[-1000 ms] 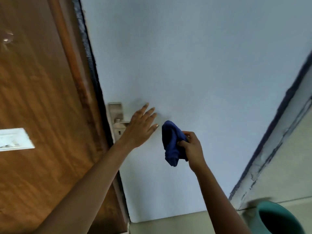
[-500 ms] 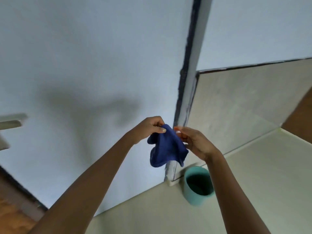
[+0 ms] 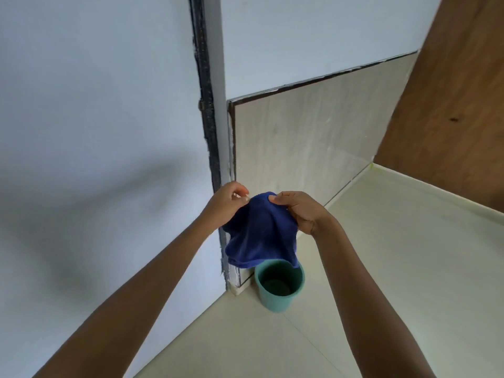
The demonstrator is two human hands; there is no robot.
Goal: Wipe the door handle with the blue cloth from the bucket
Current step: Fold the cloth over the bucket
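Note:
The blue cloth hangs spread between both hands, in front of the door's hinge edge. My left hand pinches its upper left corner and my right hand pinches its upper right edge. Directly below the cloth a teal bucket stands upright on the floor, its inside dark and seemingly empty. The door handle is out of view.
The pale blue door fills the left, with a dark frame strip beside it. A beige tiled wall panel and a brown wooden surface stand to the right. Cream floor tiles lie below.
The view swung right, away from the handle, toward the bucket. My left hand left the handle and joined the right on the cloth, which now hangs spread above the bucket.

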